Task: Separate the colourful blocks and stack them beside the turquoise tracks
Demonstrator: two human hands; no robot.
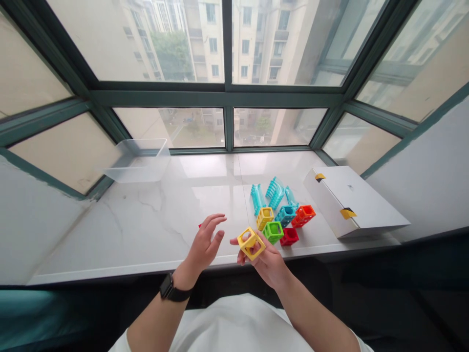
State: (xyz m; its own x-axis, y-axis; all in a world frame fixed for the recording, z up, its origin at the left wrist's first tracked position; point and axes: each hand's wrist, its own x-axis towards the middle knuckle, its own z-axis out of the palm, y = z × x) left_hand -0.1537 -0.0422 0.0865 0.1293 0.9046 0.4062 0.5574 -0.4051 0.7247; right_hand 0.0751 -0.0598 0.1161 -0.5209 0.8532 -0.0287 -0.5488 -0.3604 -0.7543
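Observation:
My right hand [266,261] is closed on a yellow hollow cube [251,243] and holds it above the front edge of the white windowsill [164,215]. My left hand [205,244] hovers just left of it, fingers apart, holding nothing; a black watch is on that wrist. A bit of something red [200,226] peeks out behind the left hand. Further back lie a second yellow cube [265,217], a green cube [273,231], a red cube [289,236], a blue cube [285,215] and an orange cube [304,215].
Turquoise ribbed track pieces [273,193] lie behind the cubes. A white cardboard box [353,200] sits at the right of the sill. A clear plastic tub [139,160] stands at the back left by the window.

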